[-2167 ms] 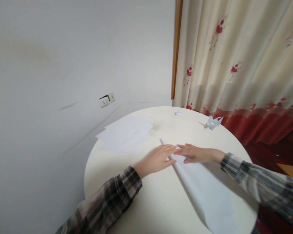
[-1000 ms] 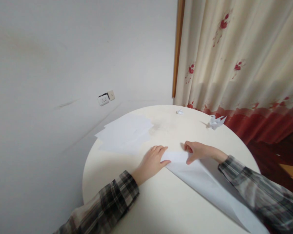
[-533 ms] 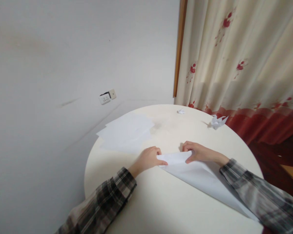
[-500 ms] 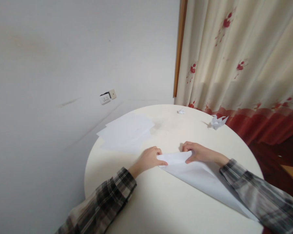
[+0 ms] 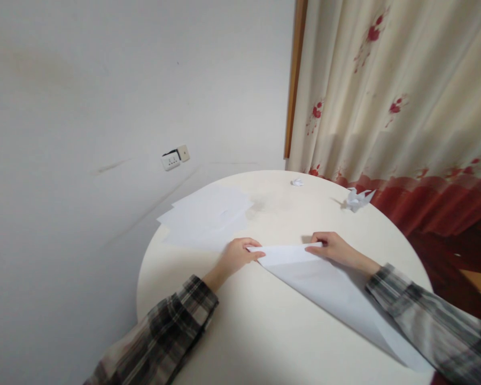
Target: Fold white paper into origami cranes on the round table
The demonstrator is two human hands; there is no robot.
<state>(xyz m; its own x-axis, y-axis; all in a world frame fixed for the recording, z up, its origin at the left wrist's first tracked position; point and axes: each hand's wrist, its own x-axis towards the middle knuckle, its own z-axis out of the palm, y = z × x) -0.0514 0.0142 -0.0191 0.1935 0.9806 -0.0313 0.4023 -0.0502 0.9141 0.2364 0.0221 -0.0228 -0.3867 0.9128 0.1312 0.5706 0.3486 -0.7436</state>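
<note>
A large folded white paper sheet (image 5: 324,286) slants from the middle of the round table (image 5: 240,331) toward its lower right edge, with a narrow folded strip along its far end. My left hand (image 5: 238,256) pinches the left corner of that strip between thumb and fingers. At the strip's right end, my right hand (image 5: 331,248) grips the paper, thumb on top and fingers curled behind. The right forearm's sleeve hides part of the sheet's right side.
Loose white sheets (image 5: 208,216) lie at the table's back left. A small folded paper piece (image 5: 297,182) sits near the back edge, and a paper crane (image 5: 358,199) at the back right. Beyond are a wall socket (image 5: 171,161) and a floral curtain (image 5: 356,107).
My left hand has moved slightly left and away from me with the corner. My right hand has shifted right along the folded strip, which now looks straighter and more stretched.
</note>
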